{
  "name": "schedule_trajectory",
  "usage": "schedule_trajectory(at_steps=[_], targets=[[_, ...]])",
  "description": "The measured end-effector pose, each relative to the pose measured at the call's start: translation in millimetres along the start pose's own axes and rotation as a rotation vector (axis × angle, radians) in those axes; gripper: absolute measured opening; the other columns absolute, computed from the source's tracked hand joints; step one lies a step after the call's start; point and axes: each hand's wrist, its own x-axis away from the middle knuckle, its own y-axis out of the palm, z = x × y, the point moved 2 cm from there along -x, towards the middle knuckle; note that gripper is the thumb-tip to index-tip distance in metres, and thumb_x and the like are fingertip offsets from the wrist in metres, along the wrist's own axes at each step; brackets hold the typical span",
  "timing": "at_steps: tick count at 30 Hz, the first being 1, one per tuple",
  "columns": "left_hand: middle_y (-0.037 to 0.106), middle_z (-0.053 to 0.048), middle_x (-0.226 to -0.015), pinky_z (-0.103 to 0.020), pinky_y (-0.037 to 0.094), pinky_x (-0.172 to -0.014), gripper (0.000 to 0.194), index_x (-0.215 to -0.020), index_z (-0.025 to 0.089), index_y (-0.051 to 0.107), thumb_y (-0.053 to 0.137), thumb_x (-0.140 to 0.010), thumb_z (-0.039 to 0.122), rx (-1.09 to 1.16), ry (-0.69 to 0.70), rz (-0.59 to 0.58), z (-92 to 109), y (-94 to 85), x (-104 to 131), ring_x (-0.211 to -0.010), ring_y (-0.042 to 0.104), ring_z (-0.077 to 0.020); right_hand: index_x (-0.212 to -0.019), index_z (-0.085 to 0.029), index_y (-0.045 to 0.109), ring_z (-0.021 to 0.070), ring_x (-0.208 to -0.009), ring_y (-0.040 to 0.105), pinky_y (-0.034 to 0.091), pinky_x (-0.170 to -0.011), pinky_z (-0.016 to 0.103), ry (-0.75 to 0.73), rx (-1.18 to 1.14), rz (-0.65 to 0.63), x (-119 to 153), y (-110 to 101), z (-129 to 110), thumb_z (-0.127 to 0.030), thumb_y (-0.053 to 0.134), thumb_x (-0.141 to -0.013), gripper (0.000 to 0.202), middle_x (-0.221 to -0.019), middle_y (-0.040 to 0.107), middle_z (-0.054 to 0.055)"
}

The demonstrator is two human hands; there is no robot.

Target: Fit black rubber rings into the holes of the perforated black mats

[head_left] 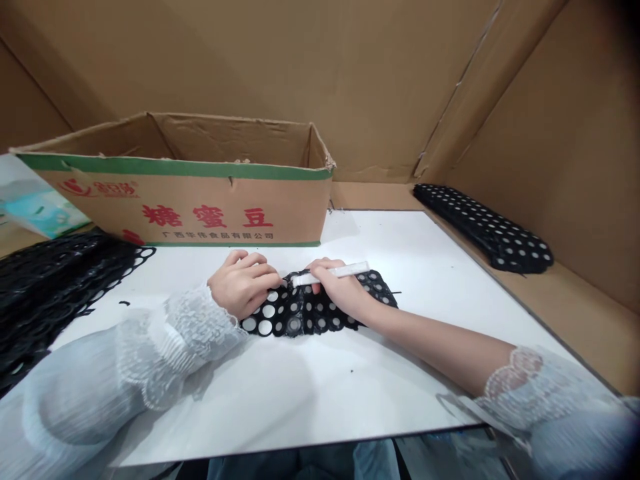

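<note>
A black sheet full of round holes [320,313] lies on the white board in front of me. My left hand [245,283] is at the sheet's left part, fingers curled, with thumb and fingertips gripping its upper edge. My right hand [340,287] is closed around a slim white pen-shaped tool [350,269]. The tool's left end touches the sheet near a seam-like line in its middle, close to my left fingertips. I cannot make out the exact kind of tool. The right palm rests over the sheet's right half and hides part of it.
An open cardboard box [210,210] with red lettering stands behind my left hand. More black holed material [50,287] is heaped at the left. A folded black holed piece [480,227] lies along the right side. Cardboard walls [300,60] enclose the white board [280,393].
</note>
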Motion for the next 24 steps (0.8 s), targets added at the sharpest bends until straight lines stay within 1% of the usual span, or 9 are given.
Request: schedule_trajectory(at_steps=[3, 5, 8, 11, 13, 15, 18, 22, 24], targets=[[0.066, -0.002, -0.088, -0.038, 0.029, -0.078, 0.026, -0.084, 0.024, 0.061, 0.036, -0.077, 0.017, 0.017, 0.044, -0.038, -4, 0.2, -1, -0.087, 0.050, -0.0205, -0.044, -0.019, 0.041, 0.0158, -0.077, 0.049, 0.034, -0.076, 0.026, 0.007, 0.008, 0.001, 0, 0, 0, -0.021, 0.035, -0.076, 0.033, -0.060, 0.052, 0.000], [0.065, -0.003, -0.087, -0.037, 0.030, -0.077, 0.022, -0.084, 0.024, 0.060, 0.038, -0.081, 0.024, -0.007, 0.065, -0.036, -6, 2.7, -2, -0.086, 0.049, -0.0205, -0.045, -0.019, 0.042, 0.0157, -0.077, 0.049, 0.034, -0.076, 0.026, 0.007, 0.011, 0.006, 0, 0, -1, -0.021, 0.035, -0.076, 0.033, -0.061, 0.052, 0.000], [0.064, -0.003, -0.082, -0.036, 0.030, -0.076, 0.025, -0.086, 0.024, 0.060, 0.036, -0.085, 0.032, -0.053, 0.064, -0.041, -6, 8.7, -3, -0.083, 0.049, -0.0197, -0.045, -0.019, 0.041, 0.0156, -0.076, 0.048, 0.034, -0.076, 0.027, 0.018, 0.017, 0.007, 0, 0, -3, -0.021, 0.035, -0.076, 0.032, -0.062, 0.052, 0.000], [0.062, -0.005, -0.077, -0.035, 0.031, -0.076, 0.035, -0.083, 0.024, 0.061, 0.026, -0.087, 0.024, -0.024, 0.046, -0.021, -6, 12.2, -3, -0.079, 0.049, -0.0180, -0.044, -0.019, 0.040, 0.0156, -0.074, 0.047, 0.034, -0.074, 0.027, 0.051, 0.029, 0.013, 0, 0, -5, -0.022, 0.036, -0.076, 0.032, -0.059, 0.049, 0.000], [0.061, -0.005, -0.076, -0.035, 0.031, -0.077, 0.036, -0.082, 0.023, 0.061, 0.025, -0.086, 0.021, 0.053, 0.028, 0.000, -7, 11.3, -4, -0.078, 0.049, -0.0178, -0.044, -0.019, 0.039, 0.0155, -0.072, 0.047, 0.033, -0.072, 0.027, 0.054, 0.031, 0.012, 0, 1, -7, -0.021, 0.036, -0.075, 0.032, -0.057, 0.047, 0.000], [0.060, -0.004, -0.073, -0.034, 0.031, -0.077, 0.030, -0.079, 0.022, 0.059, 0.030, -0.085, 0.025, 0.173, -0.026, 0.018, -10, 8.1, -4, -0.077, 0.048, -0.0176, -0.044, -0.019, 0.038, 0.0154, -0.071, 0.046, 0.033, -0.070, 0.027, 0.047, 0.027, 0.012, 0, 0, -8, -0.022, 0.036, -0.076, 0.032, -0.055, 0.046, 0.000], [0.057, -0.002, -0.071, -0.031, 0.034, -0.075, 0.020, -0.073, 0.019, 0.053, 0.040, -0.082, 0.031, 0.396, -0.158, 0.032, -16, 3.2, -5, -0.075, 0.047, -0.0166, -0.044, -0.019, 0.038, 0.0151, -0.070, 0.046, 0.033, -0.068, 0.026, 0.060, 0.009, 0.019, 0, -1, -9, -0.024, 0.035, -0.077, 0.033, -0.055, 0.045, -0.001], [0.051, 0.000, -0.072, -0.027, 0.036, -0.072, 0.018, -0.073, 0.018, 0.048, 0.043, -0.078, 0.035, 0.610, -0.324, 0.007, -20, 3.2, -4, -0.073, 0.046, -0.0148, -0.044, -0.019, 0.038, 0.0147, -0.069, 0.046, 0.032, -0.068, 0.026, 0.051, -0.013, 0.025, 1, -2, -8, -0.024, 0.034, -0.078, 0.034, -0.054, 0.044, -0.001], [0.049, 0.000, -0.071, -0.025, 0.037, -0.069, 0.020, -0.073, 0.018, 0.047, 0.045, -0.077, 0.037, 0.689, -0.368, 0.008, -23, 5.1, -4, -0.070, 0.045, -0.0136, -0.045, -0.019, 0.037, 0.0145, -0.068, 0.046, 0.032, -0.068, 0.026, 0.035, -0.023, 0.031, 1, -2, -8, -0.024, 0.034, -0.079, 0.034, -0.053, 0.043, -0.002]])
